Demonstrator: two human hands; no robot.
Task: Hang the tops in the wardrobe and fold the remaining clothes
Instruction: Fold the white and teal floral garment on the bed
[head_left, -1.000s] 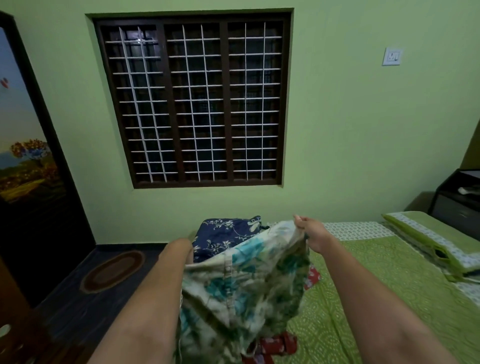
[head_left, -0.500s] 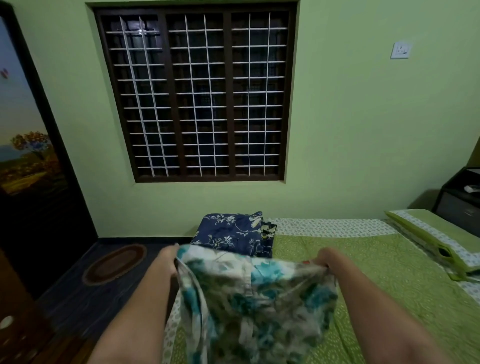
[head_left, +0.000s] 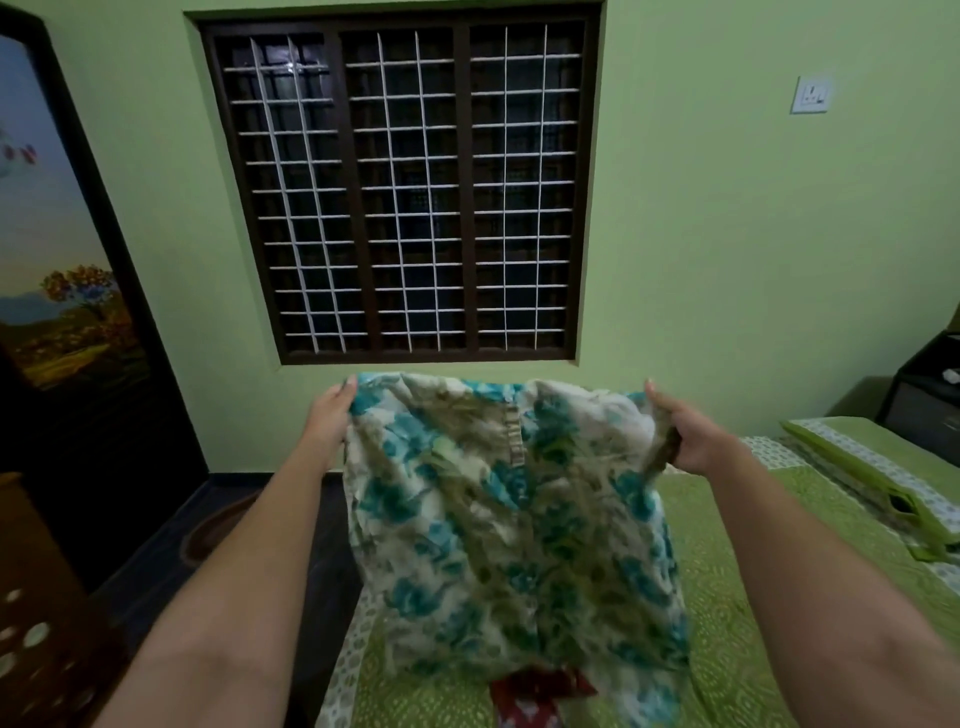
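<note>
**Floral top held up over the bed**

Floral top (head_left: 514, 525), cream with teal and olive print, hangs spread in the air above the near corner of the bed (head_left: 737, 597), held by its upper edge just below the window's sill line. Left hand (head_left: 330, 421) pinches the top's left corner, fingers (head_left: 349, 387) closed over the cloth edge; right hand (head_left: 691, 434) grips the right corner with its fingers (head_left: 655, 395) curled shut around a bunched fold. A short placket runs down the top's middle. The hanging cloth blocks most of what lies on the bed behind it.

Under the top's lower hem a red patterned garment (head_left: 535, 693) lies on the green bedcover, only partly showing. Right of the top, at the bed's far end, lies a green pillow (head_left: 872, 467) with a white patterned border, and beyond it a dark bedside cabinet (head_left: 924, 400). Behind the top stands the barred window (head_left: 405, 197) in the green wall, a switch plate (head_left: 810, 94) to its right. Left of the top are a dark door with a landscape picture (head_left: 57, 260), an oval floor mat (head_left: 218, 530), and a brown perforated basket (head_left: 36, 639); its contents cannot be seen.
</note>
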